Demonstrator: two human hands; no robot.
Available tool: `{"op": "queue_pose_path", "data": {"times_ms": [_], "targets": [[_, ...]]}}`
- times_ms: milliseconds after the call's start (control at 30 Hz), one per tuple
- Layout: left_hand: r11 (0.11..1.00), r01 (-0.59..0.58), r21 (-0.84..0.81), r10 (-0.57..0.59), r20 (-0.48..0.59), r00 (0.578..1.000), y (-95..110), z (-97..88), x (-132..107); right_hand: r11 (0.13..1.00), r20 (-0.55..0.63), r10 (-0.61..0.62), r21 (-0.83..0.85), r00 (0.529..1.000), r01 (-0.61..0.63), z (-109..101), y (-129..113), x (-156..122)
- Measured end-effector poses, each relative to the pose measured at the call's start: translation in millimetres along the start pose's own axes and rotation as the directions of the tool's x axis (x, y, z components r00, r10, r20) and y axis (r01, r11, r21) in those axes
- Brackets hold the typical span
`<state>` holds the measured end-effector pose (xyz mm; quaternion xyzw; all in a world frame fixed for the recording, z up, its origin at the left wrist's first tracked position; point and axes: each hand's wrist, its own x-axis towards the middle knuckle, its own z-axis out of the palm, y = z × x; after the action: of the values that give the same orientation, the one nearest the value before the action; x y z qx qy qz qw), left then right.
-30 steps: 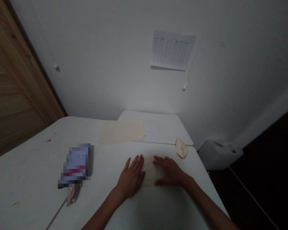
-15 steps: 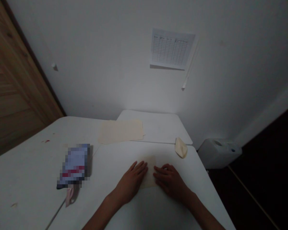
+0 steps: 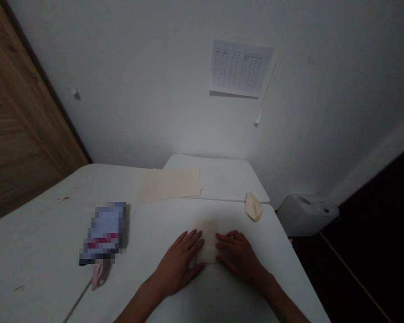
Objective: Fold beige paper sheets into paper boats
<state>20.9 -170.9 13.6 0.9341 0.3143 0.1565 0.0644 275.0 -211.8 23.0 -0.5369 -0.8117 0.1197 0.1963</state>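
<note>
A small cream sheet of paper (image 3: 209, 240) lies flat on the white table (image 3: 175, 224), between my two hands. My left hand (image 3: 180, 262) rests at its left side, palm down. The fingers of that hand are apart, with the thumb reaching toward the paper's lower edge. On the opposite side, my right hand (image 3: 240, 255) touches the right edge with its fingertips. Its fingers are stretched out and slightly bent, not wrapped round anything. Beyond it sits a folded piece of cream paper (image 3: 253, 207) near the table's right edge.
Larger cream sheets (image 3: 170, 184) lie at the back, partly over a white board (image 3: 225, 177). To the left is a blurred blue packet (image 3: 104, 231) with a pinkish piece (image 3: 97, 274) below it. A white container (image 3: 306, 215) stands beyond the right edge. A printed sheet (image 3: 240, 69) hangs on the wall.
My left hand has slid slightly left and nearer to me, its thumb now spread out, uncovering more of the small sheet. My right hand has barely moved.
</note>
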Motion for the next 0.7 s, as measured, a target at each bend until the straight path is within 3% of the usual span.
{"op": "queue_pose_path", "data": {"times_ms": [200,433,700], "targets": [[1.0,-0.021,0.015,0.021,0.008,1.0,1.1,-0.4,-0.8,0.998,-0.107,0.025,0.06,0.994,-0.018,4.6,16.4,32.8],[0.997,-0.063,0.049,0.062,0.023,0.998,5.5,-5.6,-0.1,0.999,0.002,-0.018,0.039,1.0,0.018,1.0,23.6,66.9],[0.978,-0.165,0.124,0.167,-0.009,0.986,8.8,11.3,-6.8,0.993,0.048,-0.066,-0.096,0.997,0.07,-2.3,16.7,66.4]]}}
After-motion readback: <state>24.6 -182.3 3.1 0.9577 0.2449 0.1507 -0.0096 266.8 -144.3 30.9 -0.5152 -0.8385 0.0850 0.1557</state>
